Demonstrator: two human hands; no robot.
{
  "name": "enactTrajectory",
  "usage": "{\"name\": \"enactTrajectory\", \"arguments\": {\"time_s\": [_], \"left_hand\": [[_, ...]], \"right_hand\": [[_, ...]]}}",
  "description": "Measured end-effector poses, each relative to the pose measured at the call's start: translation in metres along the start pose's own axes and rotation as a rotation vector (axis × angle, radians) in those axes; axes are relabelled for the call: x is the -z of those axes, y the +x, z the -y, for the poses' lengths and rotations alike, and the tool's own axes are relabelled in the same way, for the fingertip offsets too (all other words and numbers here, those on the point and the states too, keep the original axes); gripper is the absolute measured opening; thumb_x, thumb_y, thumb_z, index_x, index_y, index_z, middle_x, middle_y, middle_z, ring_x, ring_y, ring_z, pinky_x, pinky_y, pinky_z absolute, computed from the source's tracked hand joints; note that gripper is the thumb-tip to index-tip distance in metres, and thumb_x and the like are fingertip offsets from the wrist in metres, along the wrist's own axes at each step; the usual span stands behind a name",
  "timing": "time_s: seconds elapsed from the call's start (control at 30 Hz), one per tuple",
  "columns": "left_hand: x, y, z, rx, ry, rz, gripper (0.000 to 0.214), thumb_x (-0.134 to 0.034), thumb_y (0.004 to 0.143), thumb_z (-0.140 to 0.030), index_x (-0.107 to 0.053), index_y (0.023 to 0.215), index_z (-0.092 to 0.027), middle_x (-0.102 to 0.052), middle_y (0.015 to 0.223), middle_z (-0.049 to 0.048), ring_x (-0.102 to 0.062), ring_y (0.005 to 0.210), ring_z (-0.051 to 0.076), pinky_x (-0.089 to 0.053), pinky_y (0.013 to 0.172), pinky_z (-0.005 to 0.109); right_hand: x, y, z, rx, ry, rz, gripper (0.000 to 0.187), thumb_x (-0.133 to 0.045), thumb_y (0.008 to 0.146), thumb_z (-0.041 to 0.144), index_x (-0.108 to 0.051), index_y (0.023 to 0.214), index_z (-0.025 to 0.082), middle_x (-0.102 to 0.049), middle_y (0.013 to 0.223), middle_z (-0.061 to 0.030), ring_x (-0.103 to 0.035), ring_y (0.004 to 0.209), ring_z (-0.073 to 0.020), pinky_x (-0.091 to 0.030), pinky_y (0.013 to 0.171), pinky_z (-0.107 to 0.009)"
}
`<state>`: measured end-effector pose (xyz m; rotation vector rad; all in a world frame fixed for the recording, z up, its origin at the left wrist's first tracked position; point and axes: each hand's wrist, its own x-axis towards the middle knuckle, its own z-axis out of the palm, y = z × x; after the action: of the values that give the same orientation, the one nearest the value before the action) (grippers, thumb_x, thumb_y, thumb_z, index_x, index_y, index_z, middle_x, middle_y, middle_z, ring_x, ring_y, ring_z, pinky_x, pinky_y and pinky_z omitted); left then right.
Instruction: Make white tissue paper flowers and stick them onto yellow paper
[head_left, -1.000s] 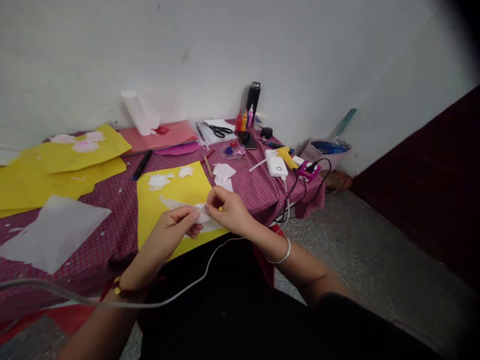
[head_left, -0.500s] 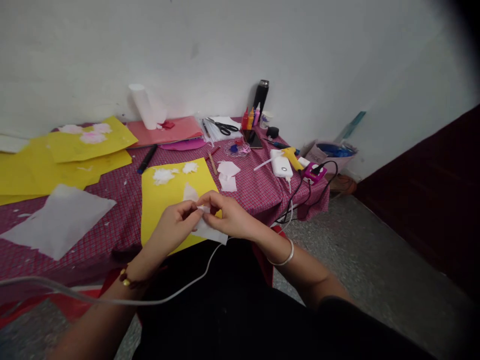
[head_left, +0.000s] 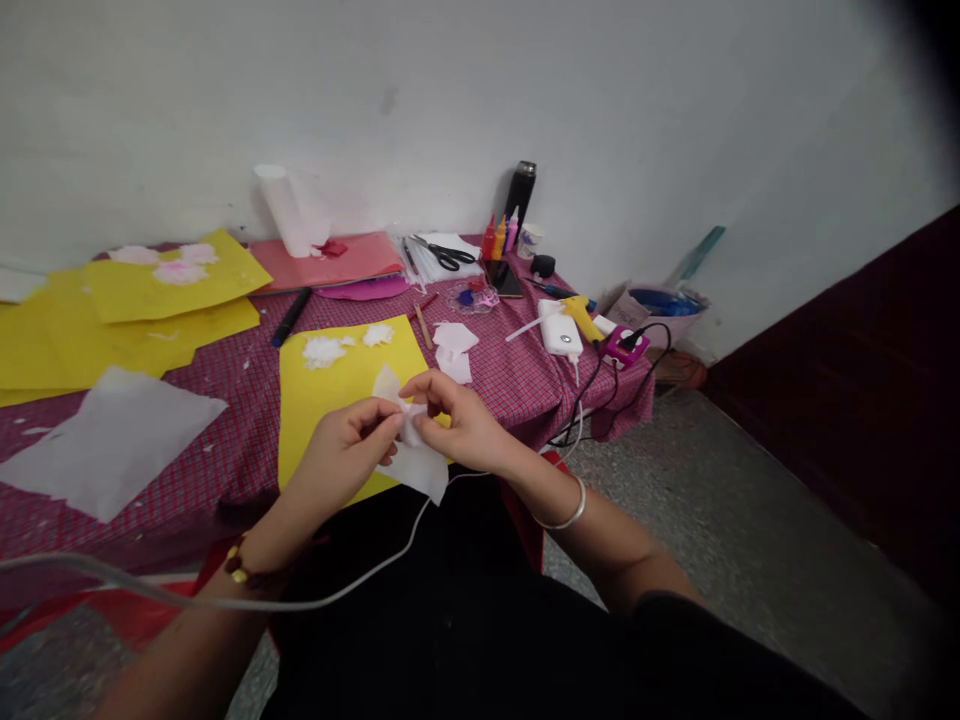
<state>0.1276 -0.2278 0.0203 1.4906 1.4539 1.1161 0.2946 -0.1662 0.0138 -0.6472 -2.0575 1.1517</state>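
A thin white tissue paper sheet is gathered at its middle between my hands, its lower corner hanging free. My left hand pinches the gathered part between thumb and forefinger. From the other side, my right hand has its curled fingers and thumb about the same gather, the thumb a little away from the forefinger. Beneath them lies a yellow sheet carrying two ruffled white tissue tufts. Small cut tissue pieces rest to the right of the sheet.
A larger tissue sheet and several yellow sheets lie left. Scissors, a phone, a white power bank and a yellow glue gun are toward the back right. A white cable crosses my lap.
My right thumb and forefinger have parted a little at the gather, and the right hand has shifted slightly. The tissue's lower corner hangs a bit lower. My left hand keeps its pinch.
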Motion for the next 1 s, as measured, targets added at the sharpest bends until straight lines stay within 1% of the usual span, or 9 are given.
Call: {"name": "enactTrajectory", "arguments": {"time_s": [0.07,0.13,0.27,0.43,0.6,0.77,0.83,0.93,1.0], "left_hand": [[-0.002,-0.001,0.002,-0.021,0.036,-0.023,0.017,-0.06,0.079,-0.034,-0.07,0.083,-0.021,-0.065,0.065,0.0003,-0.057,0.055,0.013,-0.046,0.054,0.024],[-0.003,-0.002,0.002,-0.057,0.093,-0.038,0.018,-0.06,0.078,-0.033,-0.072,0.086,-0.021,-0.068,0.072,0.0014,-0.059,0.059,0.014,-0.046,0.057,0.025],[-0.004,-0.004,0.001,-0.134,0.256,-0.061,0.016,-0.057,0.078,-0.03,-0.07,0.077,-0.02,-0.066,0.067,0.0008,-0.056,0.059,0.014,-0.041,0.057,0.025],[-0.002,-0.005,0.002,-0.218,0.394,-0.054,0.022,-0.052,0.08,-0.027,-0.057,0.06,-0.02,-0.049,0.052,-0.003,-0.043,0.05,0.011,-0.031,0.052,0.024],[-0.001,-0.005,0.002,-0.208,0.374,-0.052,0.022,-0.051,0.077,-0.025,-0.051,0.056,-0.019,-0.042,0.051,-0.0041,-0.039,0.049,0.01,-0.028,0.05,0.024],[-0.001,-0.003,0.003,-0.157,0.387,-0.044,0.016,-0.05,0.074,-0.02,-0.053,0.059,-0.018,-0.044,0.052,-0.0048,-0.041,0.05,0.009,-0.03,0.051,0.022],[-0.002,-0.002,0.006,-0.143,0.322,-0.052,0.008,-0.051,0.073,-0.019,-0.059,0.071,-0.018,-0.053,0.059,-0.0041,-0.048,0.054,0.01,-0.035,0.053,0.022],[-0.003,0.0,0.008,-0.101,0.126,-0.105,0.019,-0.056,0.075,-0.024,-0.06,0.094,-0.018,-0.064,0.074,-0.0008,-0.058,0.063,0.013,-0.044,0.058,0.024],[-0.004,-0.001,0.006,-0.071,0.035,-0.132,0.016,-0.059,0.079,-0.031,-0.058,0.089,-0.019,-0.064,0.071,-0.0006,-0.058,0.059,0.013,-0.045,0.056,0.024]], "right_hand": [[0.0,0.0,0.0,0.021,-0.002,0.011,0.026,-0.05,0.081,0.017,-0.05,0.107,0.019,-0.05,0.081,0.002,-0.049,0.069,-0.0105,-0.041,0.065,-0.025],[0.0,-0.001,0.0,0.051,0.004,0.025,0.026,-0.05,0.082,0.017,-0.05,0.108,0.019,-0.051,0.082,0.0018,-0.05,0.071,-0.0107,-0.042,0.066,-0.025],[0.001,-0.003,0.004,0.073,-0.023,0.067,0.026,-0.05,0.082,0.016,-0.051,0.108,0.02,-0.053,0.081,0.0019,-0.052,0.074,-0.0113,-0.044,0.07,-0.026],[0.001,-0.003,0.006,0.048,-0.028,0.096,0.026,-0.05,0.082,0.017,-0.051,0.108,0.02,-0.053,0.079,0.002,-0.052,0.073,-0.0117,-0.043,0.07,-0.027],[0.0,-0.002,0.001,0.042,-0.02,0.044,0.032,-0.05,0.077,0.013,-0.052,0.108,0.019,-0.052,0.081,0.002,-0.05,0.071,-0.011,-0.042,0.067,-0.025],[0.0,-0.002,-0.001,0.047,-0.047,0.008,0.037,-0.05,0.073,0.01,-0.053,0.109,0.019,-0.051,0.083,0.0025,-0.049,0.073,-0.0109,-0.042,0.07,-0.026],[-0.001,-0.001,-0.001,0.029,0.02,-0.016,0.036,-0.05,0.073,0.01,-0.053,0.108,0.019,-0.05,0.081,0.0028,-0.048,0.07,-0.0102,-0.041,0.067,-0.025],[-0.001,0.003,-0.005,-0.064,0.226,-0.094,0.03,-0.053,0.076,0.014,-0.051,0.106,0.019,-0.047,0.075,0.0043,-0.044,0.061,-0.0089,-0.037,0.057,-0.023],[0.0,0.007,-0.009,-0.124,0.365,-0.151,0.028,-0.056,0.078,0.018,-0.049,0.104,0.019,-0.046,0.072,0.0053,-0.043,0.058,-0.0084,-0.037,0.055,-0.022]]}}
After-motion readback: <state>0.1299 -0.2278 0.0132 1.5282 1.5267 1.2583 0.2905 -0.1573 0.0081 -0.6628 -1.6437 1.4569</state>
